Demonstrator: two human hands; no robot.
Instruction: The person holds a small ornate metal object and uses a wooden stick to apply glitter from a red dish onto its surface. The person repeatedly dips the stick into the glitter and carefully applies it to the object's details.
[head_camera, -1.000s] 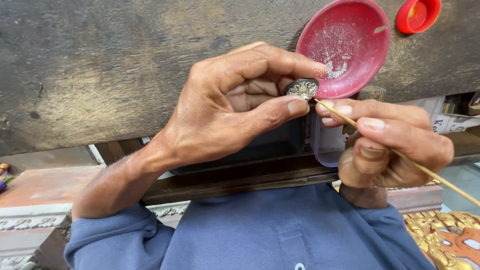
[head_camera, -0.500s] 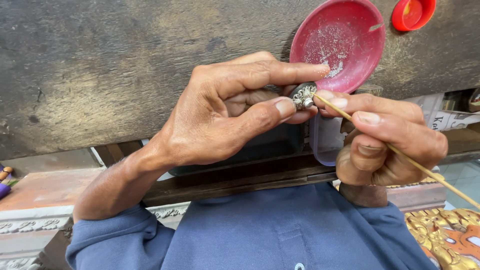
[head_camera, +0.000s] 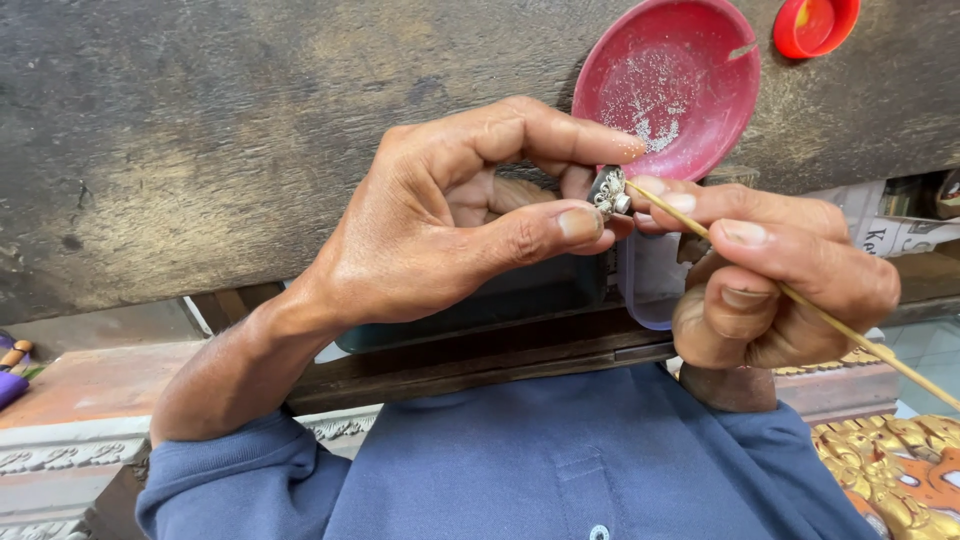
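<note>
My left hand (head_camera: 460, 215) pinches a small silver ornament (head_camera: 608, 190) with tiny beads between thumb and fingers, just above the edge of a worn wooden bench (head_camera: 200, 140). My right hand (head_camera: 780, 270) grips a thin wooden stick (head_camera: 850, 330) like a pen. The stick's tip touches the ornament's face. Right behind both hands lies a shallow red dish (head_camera: 670, 85) with a dusting of fine silvery grains inside.
A small red cap (head_camera: 815, 25) lies at the bench's top right. A clear plastic container (head_camera: 650, 280) hangs under the bench edge. Gold and orange carved work (head_camera: 900, 475) shows at lower right; a purple thing (head_camera: 10, 385) at far left. My blue shirt fills the bottom.
The hands have stayed together and shifted slightly; the ornament has been turned a little in my left fingers while the stick's tip stays on it.
</note>
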